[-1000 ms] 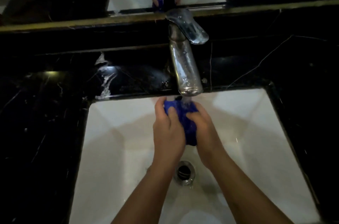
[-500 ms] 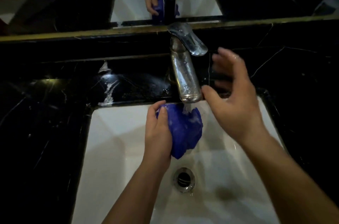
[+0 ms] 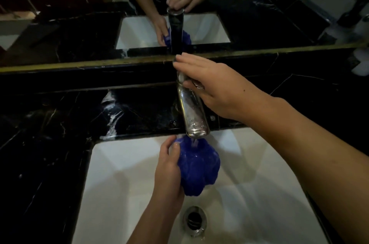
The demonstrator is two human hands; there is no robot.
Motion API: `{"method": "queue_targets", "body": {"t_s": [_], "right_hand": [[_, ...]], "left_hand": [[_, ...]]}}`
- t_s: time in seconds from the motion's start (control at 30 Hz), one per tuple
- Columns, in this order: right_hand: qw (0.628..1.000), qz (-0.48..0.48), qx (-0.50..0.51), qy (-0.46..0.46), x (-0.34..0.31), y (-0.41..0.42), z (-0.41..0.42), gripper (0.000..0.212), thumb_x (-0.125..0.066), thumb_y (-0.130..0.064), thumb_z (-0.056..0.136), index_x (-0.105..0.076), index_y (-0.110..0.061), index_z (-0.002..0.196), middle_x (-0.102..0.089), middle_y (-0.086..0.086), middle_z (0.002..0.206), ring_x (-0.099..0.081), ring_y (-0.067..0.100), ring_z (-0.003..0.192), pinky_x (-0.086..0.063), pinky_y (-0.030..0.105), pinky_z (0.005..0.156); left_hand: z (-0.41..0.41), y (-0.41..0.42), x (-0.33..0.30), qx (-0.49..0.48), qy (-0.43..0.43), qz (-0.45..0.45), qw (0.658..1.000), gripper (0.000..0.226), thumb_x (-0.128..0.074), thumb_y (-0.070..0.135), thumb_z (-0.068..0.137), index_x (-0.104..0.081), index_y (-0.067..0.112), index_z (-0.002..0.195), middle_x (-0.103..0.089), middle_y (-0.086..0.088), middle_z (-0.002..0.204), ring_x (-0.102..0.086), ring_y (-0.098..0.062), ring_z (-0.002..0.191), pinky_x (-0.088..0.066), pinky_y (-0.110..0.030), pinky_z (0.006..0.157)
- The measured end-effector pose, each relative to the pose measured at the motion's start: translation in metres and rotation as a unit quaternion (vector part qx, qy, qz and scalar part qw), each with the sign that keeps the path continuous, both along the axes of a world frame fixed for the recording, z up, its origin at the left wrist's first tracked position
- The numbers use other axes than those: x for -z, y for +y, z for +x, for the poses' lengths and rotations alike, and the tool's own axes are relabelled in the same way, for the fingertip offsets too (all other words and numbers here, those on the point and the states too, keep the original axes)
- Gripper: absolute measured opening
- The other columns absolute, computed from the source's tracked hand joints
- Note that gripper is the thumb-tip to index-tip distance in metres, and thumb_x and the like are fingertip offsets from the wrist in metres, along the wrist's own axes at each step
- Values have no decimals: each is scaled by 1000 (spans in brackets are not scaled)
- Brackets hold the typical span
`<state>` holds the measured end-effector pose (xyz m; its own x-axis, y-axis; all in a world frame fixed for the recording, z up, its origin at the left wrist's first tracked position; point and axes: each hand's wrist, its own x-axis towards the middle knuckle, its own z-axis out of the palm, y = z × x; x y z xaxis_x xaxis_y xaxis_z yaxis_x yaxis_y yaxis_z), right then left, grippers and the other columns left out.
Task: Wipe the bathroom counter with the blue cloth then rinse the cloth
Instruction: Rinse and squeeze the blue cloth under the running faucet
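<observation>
My left hand [image 3: 167, 171] grips the bunched, wet blue cloth [image 3: 199, 167] over the white sink basin [image 3: 119, 183]. The cloth sits right under the spout of the chrome faucet [image 3: 192, 115], and a thin stream of water falls on it. My right hand [image 3: 211, 85] lies over the faucet's lever handle, fingers extended across the top and thumb under it, hiding most of the lever. The black marble counter [image 3: 50, 127] surrounds the basin, with wet streaks left of the faucet.
The drain [image 3: 194, 219] lies at the basin's bottom, below the cloth. A mirror [image 3: 79, 13] behind the counter's back ledge reflects the sink and both hands. A white dispenser [image 3: 359, 59] stands at the far right edge.
My right hand let go of the cloth, rose to the right, then settled on the faucet handle. The left hand kept the cloth under the spout. The camera view shifted downward.
</observation>
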<state>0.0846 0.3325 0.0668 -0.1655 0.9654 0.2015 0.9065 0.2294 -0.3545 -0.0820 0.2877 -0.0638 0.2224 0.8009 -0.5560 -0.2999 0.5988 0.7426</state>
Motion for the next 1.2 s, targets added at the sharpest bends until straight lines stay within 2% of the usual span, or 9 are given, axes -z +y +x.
{"method": "queue_targets", "body": {"t_s": [0.13,0.23,0.33,0.43,0.5,0.67,0.8,1.03,1.2], "right_hand": [[1000,-6,-5,16,-1,1,1,50,-52,-18,104,-41,-13,152,-37,2,161,-24,10,152,-16,17,120],[1000,-6,-3,24,-1,2,1,50,-53,-19,103,-42,-14,152,-39,1,160,-25,9,151,-19,19,122],[1000,-4,-4,28,0,2,1,50,-53,-19,103,-43,-13,152,-41,2,159,-27,10,151,-22,24,123],[999,-5,-5,34,-1,2,1,49,-54,-19,103,-44,-12,151,-43,3,158,-29,9,150,-19,17,120],[999,-7,-3,33,-5,3,1,48,-53,-19,103,-46,-13,150,-44,2,157,-30,9,149,-15,9,116],[999,-3,-5,35,-4,5,0,46,-55,-15,102,-48,-9,148,-48,5,154,-34,13,147,-13,5,113],[999,11,-10,29,4,3,0,47,-53,-15,103,-46,-7,149,-44,7,157,-31,16,149,-10,4,115],[999,28,-7,29,12,-3,-2,47,-53,-12,103,-46,-4,149,-43,10,157,-29,18,150,-10,5,116],[999,27,-12,43,7,0,0,46,-53,-14,103,-47,-6,148,-45,8,156,-33,16,149,-20,19,121]], "left_hand": [[3,-2,-2,-1,16,4,1000,26,-47,25,107,-59,29,130,-70,-6,119,-73,-28,100,-63,-44,75],[5,-5,-7,1,17,10,1000,29,-48,27,106,-56,38,132,-71,-3,115,-76,-23,91,-63,-48,77],[5,-8,-13,1,18,15,1000,33,-47,26,107,-53,49,130,-76,7,99,-77,-18,84,-62,-50,81],[5,-8,-18,2,11,13,1000,35,-48,26,107,-52,54,126,-78,11,87,-77,-19,84,-58,-57,92],[6,-7,-20,0,6,10,1000,36,-48,27,106,-52,53,130,-78,8,93,-77,-18,88,-57,-56,93],[8,-4,-20,-16,3,19,1000,32,-48,24,107,-54,47,129,-74,14,100,-76,-7,82,-59,-36,72],[6,-7,-19,-31,-9,5,999,34,-51,22,105,-56,45,130,-76,8,104,-77,-15,89,-63,-38,71],[5,-10,-17,-39,-13,-12,999,35,-54,22,104,-58,41,134,-70,0,121,-76,-16,95,-61,-34,65],[4,-8,-17,-17,8,8,1000,35,-54,23,104,-57,39,134,-72,2,118,-73,-21,102,-62,-44,79]]}}
